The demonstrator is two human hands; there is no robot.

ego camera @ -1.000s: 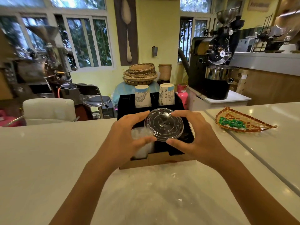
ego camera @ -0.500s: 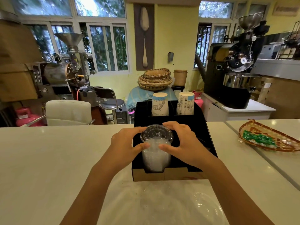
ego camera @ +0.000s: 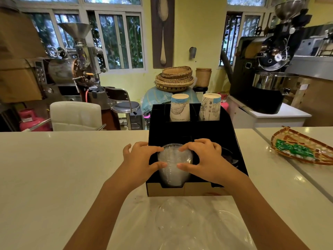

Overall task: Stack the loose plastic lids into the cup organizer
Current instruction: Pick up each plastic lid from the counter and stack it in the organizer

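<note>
Clear plastic lids [ego camera: 174, 168] sit stacked in the front-left slot of the black organizer [ego camera: 232, 152], mid-frame; my left hand [ego camera: 140, 162] and right hand [ego camera: 204, 159] clasp the stack's top.

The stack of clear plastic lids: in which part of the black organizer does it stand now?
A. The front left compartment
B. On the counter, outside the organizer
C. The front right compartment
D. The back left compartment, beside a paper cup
A: the stack of clear lids stands in the front left compartment of the black organizer, with the left hand and right hand on its two sides.
</note>
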